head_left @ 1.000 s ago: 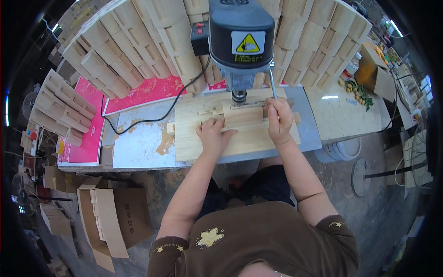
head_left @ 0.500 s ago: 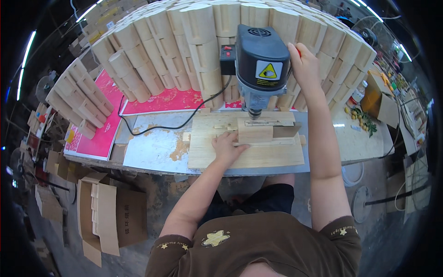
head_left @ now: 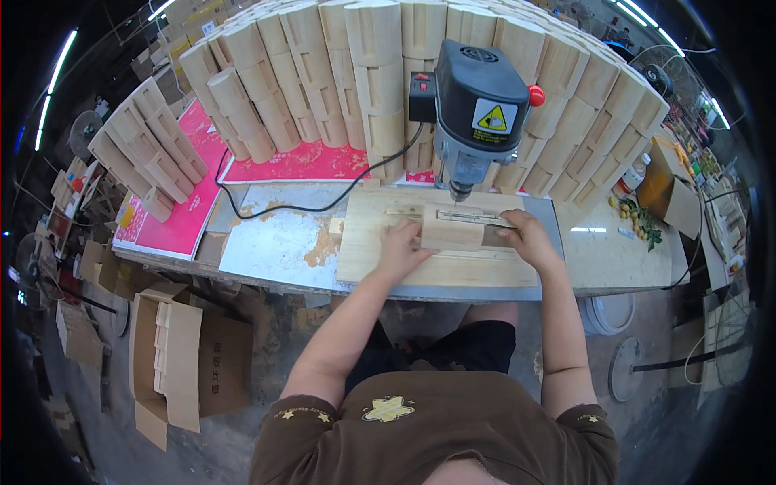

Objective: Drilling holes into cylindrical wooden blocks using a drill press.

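Observation:
A small pale wooden block (head_left: 453, 233) lies on a flat wooden base board (head_left: 436, 271) under the bit of a grey bench drill (head_left: 477, 113). My left hand (head_left: 402, 249) presses against the block's left end. My right hand (head_left: 525, 236) grips its right end. Behind the block a narrow wooden guide strip (head_left: 469, 215) runs across the board.
Stacks of shaped wooden blocks (head_left: 323, 89) curve around the back of the metal-topped bench (head_left: 275, 242), on pink sheets (head_left: 299, 162). A black cable (head_left: 307, 206) crosses the bench. An open carton (head_left: 182, 356) with wooden pieces stands on the floor at left, a white bucket (head_left: 610, 311) at right.
My right hand came down from the drill's side lever and took hold of the block's right end. The left hand stayed on the block.

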